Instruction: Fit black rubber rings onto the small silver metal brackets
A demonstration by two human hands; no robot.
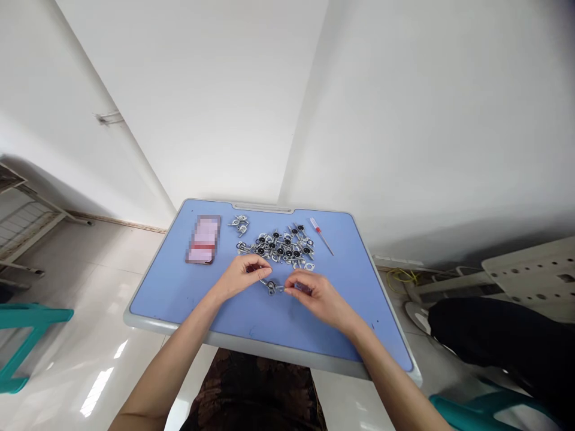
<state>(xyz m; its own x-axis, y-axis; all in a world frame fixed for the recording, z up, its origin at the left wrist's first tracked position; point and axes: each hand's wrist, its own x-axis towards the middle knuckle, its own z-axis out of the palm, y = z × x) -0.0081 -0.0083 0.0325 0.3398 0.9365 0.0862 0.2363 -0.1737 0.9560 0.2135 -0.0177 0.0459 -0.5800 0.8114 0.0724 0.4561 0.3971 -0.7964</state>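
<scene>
Between my hands, near the middle of the blue table, is a small silvery metal fitting (271, 286) with a dark round centre and short arms. My right hand (318, 294) pinches the right end of this fitting between thumb and fingertips. On the other side, my left hand (245, 276) has its thumb and forefinger closed together just above the fitting's left arm. Whatever is in that pinch is too small to make out. Just beyond the hands lies a loose pile of similar metal fittings (279, 250), several with black round caps.
A smaller group of metal fittings (241, 224) lies at the back. A phone (204, 239) is on the left, a red-and-clear screwdriver (321, 236) on the right. The blue table (179, 302) stands against a white wall. Teal stools (31, 323) and a dark-clothed person (503, 335) flank it.
</scene>
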